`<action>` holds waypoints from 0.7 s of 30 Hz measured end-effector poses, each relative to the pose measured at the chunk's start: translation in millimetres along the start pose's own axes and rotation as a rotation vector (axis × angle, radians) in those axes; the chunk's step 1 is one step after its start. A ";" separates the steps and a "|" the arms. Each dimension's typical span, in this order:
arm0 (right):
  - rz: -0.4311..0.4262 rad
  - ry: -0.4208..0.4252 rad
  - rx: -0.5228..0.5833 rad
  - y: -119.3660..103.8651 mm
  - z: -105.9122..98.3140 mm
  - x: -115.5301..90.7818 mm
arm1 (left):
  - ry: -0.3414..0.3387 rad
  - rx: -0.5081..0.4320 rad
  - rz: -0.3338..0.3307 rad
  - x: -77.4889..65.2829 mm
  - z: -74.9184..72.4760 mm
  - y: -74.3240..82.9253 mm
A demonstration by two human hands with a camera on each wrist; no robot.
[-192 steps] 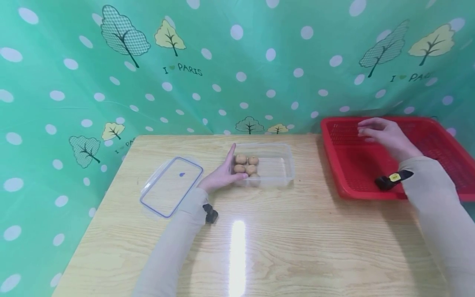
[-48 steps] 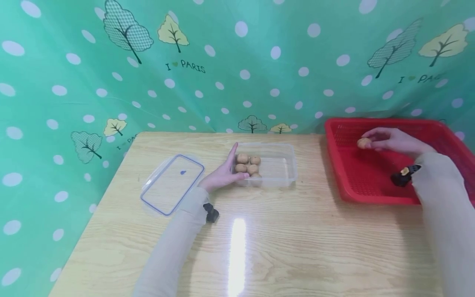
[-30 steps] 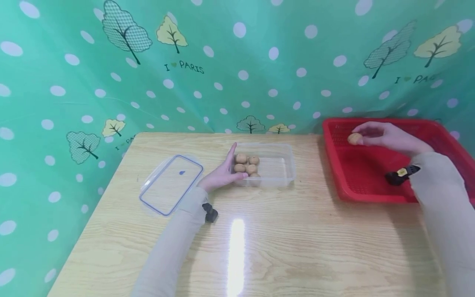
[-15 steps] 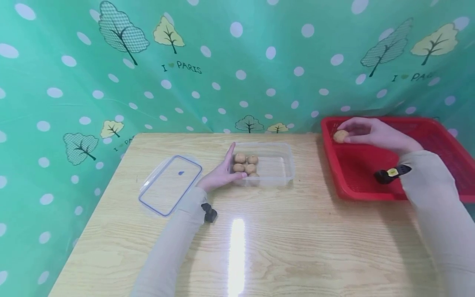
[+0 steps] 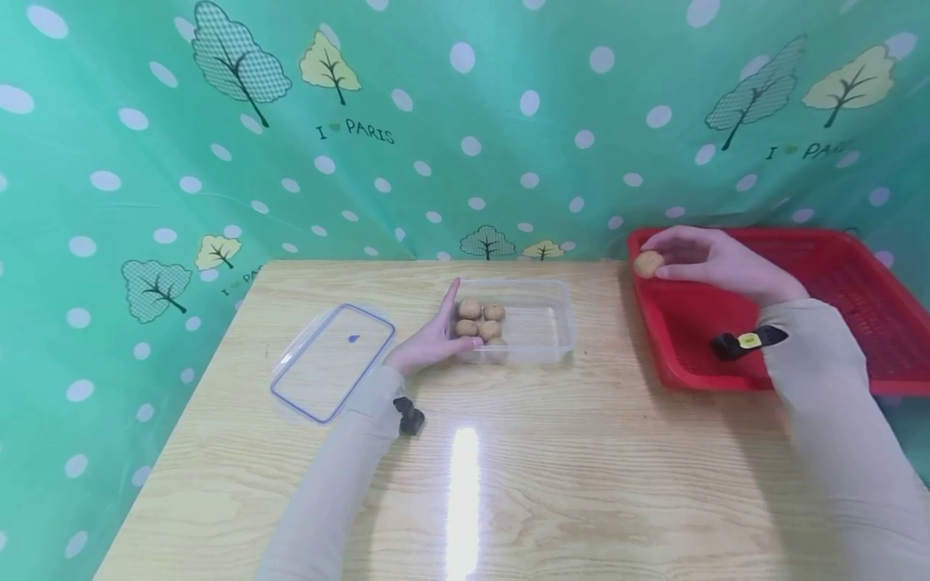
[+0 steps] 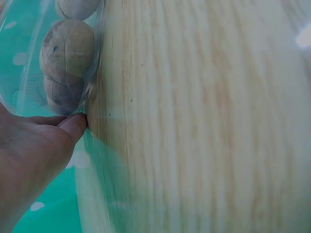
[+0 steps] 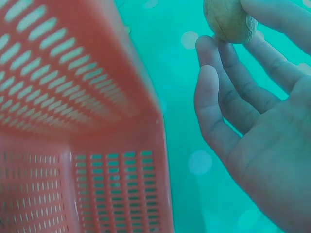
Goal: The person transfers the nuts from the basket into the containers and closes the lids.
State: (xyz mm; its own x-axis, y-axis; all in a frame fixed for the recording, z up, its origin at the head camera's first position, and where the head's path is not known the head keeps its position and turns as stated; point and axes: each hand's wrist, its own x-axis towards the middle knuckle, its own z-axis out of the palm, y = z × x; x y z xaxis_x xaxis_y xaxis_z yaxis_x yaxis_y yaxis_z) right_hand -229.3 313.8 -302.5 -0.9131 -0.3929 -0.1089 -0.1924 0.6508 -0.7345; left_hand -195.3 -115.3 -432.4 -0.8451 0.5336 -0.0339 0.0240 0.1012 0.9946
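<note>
My right hand [image 5: 715,262] pinches a brown, wrinkled walnut [image 5: 648,265] between thumb and fingertips, above the left rim of the red basket [image 5: 679,379]. In the right wrist view the walnut [image 7: 231,19] is clear of the basket wall, its top cut off by the frame. On the table a clear plastic container [image 5: 541,351] is held at its left end by my left hand [image 5: 432,343], thumb on the front side. Several walnuts [image 5: 490,329] sit grouped in the container's left part. Up close, the left wrist view shows the thumb against the container's edge below the walnuts [image 6: 67,48].
A clear lid [image 5: 330,363] with a blue seal lies flat left of the container, next to my left forearm. The basket stands at the table's right side. Behind the wooden table [image 5: 581,468] hangs a green dotted cloth [image 5: 436,105].
My right hand was without a walnut over the basket earlier; it then picked one up and has carried it left to the basket's left rim. The left hand and container stay in place.
</note>
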 end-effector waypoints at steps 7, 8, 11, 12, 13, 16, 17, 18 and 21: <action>-0.049 0.009 0.050 -11.7 11.6 1.0 | 0.001 0.004 0.000 1.1 -1.7 -2.9; -0.053 0.009 0.056 -13.2 13.5 1.3 | 0.005 0.007 0.000 1.2 -1.8 -4.0; -0.064 0.020 0.083 -18.4 19.8 3.6 | 0.015 0.019 0.000 1.2 -1.9 -6.3; -0.075 0.021 0.094 -19.4 21.9 4.8 | 0.017 0.019 0.000 1.1 -1.8 -6.8; -0.085 0.022 0.103 -20.7 24.1 5.8 | 0.019 0.019 0.000 1.1 -1.7 -7.1; -0.105 0.027 0.120 -24.6 30.6 9.3 | 0.020 0.017 0.001 1.2 -1.5 -7.6; -0.109 0.027 0.124 -26.1 32.9 10.1 | 0.020 0.018 0.002 1.2 -1.4 -7.7; -0.105 0.025 0.122 -27.6 34.7 10.9 | 0.019 0.019 0.003 1.2 -1.4 -7.6; -0.094 0.017 0.128 -32.9 40.8 13.4 | 0.015 0.019 0.010 1.1 -1.4 -7.3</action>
State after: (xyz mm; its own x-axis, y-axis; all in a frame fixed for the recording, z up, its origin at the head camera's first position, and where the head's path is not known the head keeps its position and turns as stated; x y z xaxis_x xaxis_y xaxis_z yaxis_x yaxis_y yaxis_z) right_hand -220.6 260.6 -307.2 -0.8993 -0.4365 -0.0255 -0.2308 0.5235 -0.8202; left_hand -197.1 -116.7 -439.6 -0.8526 0.5221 -0.0224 0.0424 0.1119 0.9928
